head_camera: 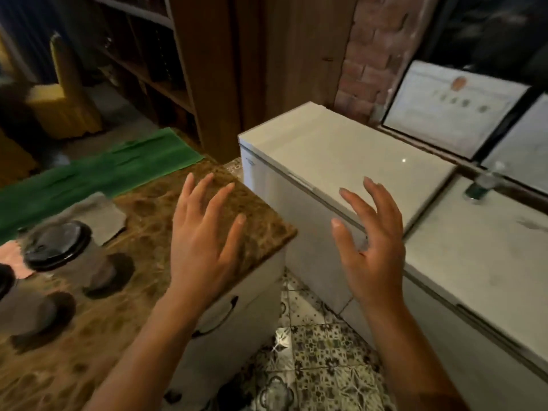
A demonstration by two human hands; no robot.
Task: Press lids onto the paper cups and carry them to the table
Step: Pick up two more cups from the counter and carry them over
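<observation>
Two grey paper cups with black lids stand on the brown marble counter (166, 232) at the left. One cup (65, 253) is in full view; the other cup (17, 304) is cut off by the left edge. My left hand (204, 241) hovers above the counter's right corner, fingers spread, holding nothing. My right hand (370, 244) is raised in front of the white chest freezer (341, 155), fingers spread and slightly bent, also holding nothing. Both hands are well to the right of the cups.
A green cloth (98, 173) lies along the counter's far edge, a grey rag (98, 218) behind the cups. A second white freezer (480, 262) stands at the right with a small bottle (482, 185) on it. Patterned floor tiles (320, 351) show between counter and freezers.
</observation>
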